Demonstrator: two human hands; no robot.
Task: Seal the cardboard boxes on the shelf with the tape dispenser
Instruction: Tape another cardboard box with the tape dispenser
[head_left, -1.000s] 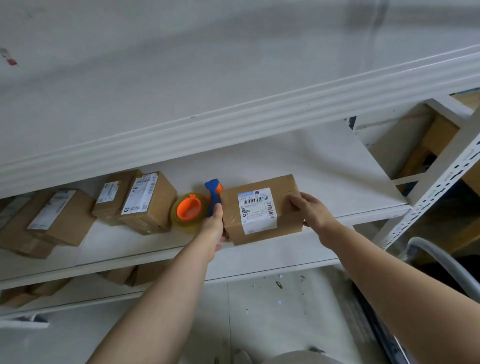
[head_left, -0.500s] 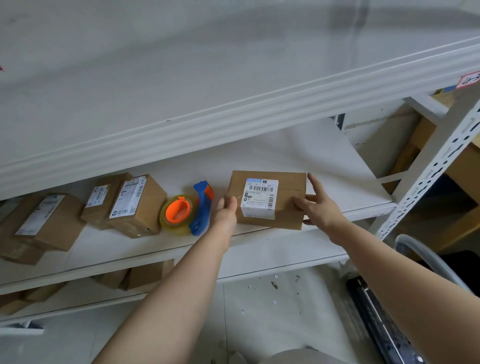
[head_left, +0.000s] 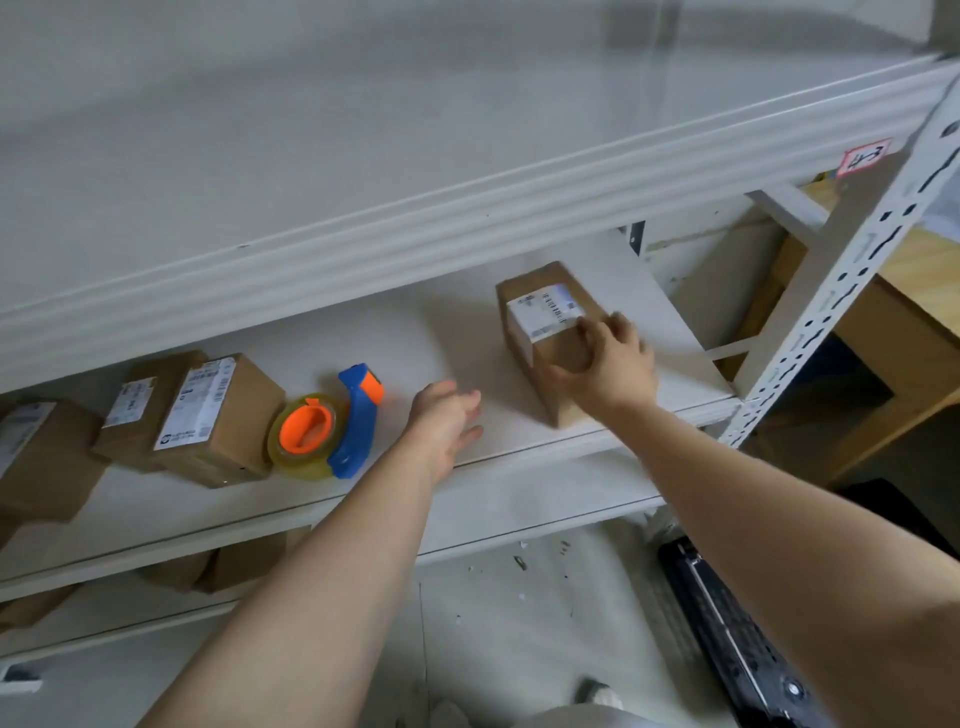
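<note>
A small cardboard box (head_left: 543, 340) with a white barcode label lies on the white shelf (head_left: 415, 338) toward the right. My right hand (head_left: 608, 364) grips its near end, fingers curled over the top. My left hand (head_left: 447, 421) hovers over the shelf with relaxed fingers, holding nothing. It is between the box and the tape dispenser (head_left: 332, 428). The dispenser lies on the shelf to the left, blue-handled with an orange core and a clear tape roll. Further left stand three more labelled boxes (head_left: 218, 415).
A white upper shelf board (head_left: 415, 130) overhangs the working shelf. A perforated white upright post (head_left: 841, 270) stands at the right. More boxes (head_left: 244, 564) sit on the lower shelf. A dark object (head_left: 737, 639) lies on the floor at the right.
My right hand has slid the box to the right and turned it end-on. My left hand has let go of the box and drawn back. The dispenser has stayed put.
</note>
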